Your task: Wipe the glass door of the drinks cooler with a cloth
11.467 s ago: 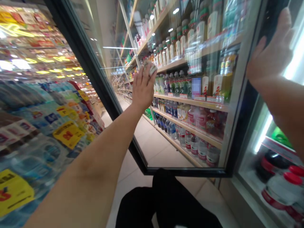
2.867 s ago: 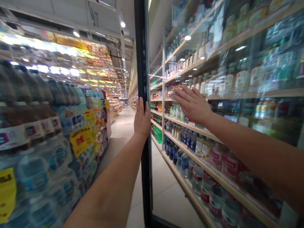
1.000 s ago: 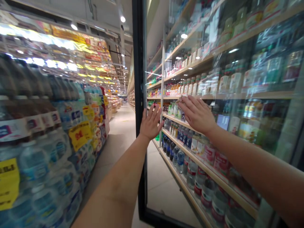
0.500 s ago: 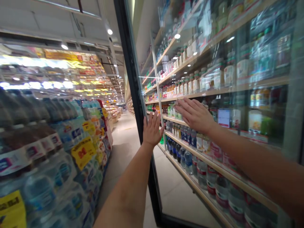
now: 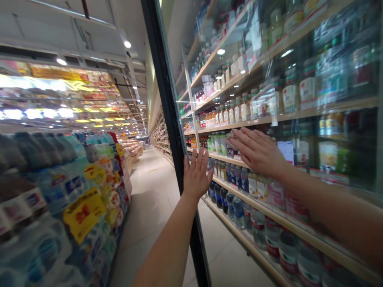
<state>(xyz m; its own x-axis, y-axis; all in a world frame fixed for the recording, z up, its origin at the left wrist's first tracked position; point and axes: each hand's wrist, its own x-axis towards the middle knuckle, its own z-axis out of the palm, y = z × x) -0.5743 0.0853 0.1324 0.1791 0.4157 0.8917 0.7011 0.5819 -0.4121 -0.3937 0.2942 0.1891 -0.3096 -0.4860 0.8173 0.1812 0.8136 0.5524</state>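
A glass door point(image 5: 299, 56) with a black frame point(image 5: 167, 83) stands in front of me, and bottles show through its pane. My left hand point(image 5: 196, 175) is raised against the door beside the frame, its fingers spread and nothing in it. To the right, my right hand point(image 5: 259, 153) lies flat against the pane with its fingers stretched out side by side. A small pale patch shows at its fingertips; whether it is a reflection or something under the fingers I cannot tell. Behind the glass, wooden shelves point(image 5: 221, 129) bear rows of bottles point(image 5: 236, 109).
On my left, packs of bottled drinks point(image 5: 54, 239) are stacked along the aisle, with a yellow price sign point(image 5: 83, 215) on them. A tiled aisle floor point(image 5: 146, 187) runs off into the distance between the stack and the door. More shelving point(image 5: 161, 133) lines its right side.
The view has shifted, so the stacked drinks sit farther left and more of the aisle shows. Both hands appear slightly lower and farther right in the picture, still at the door.
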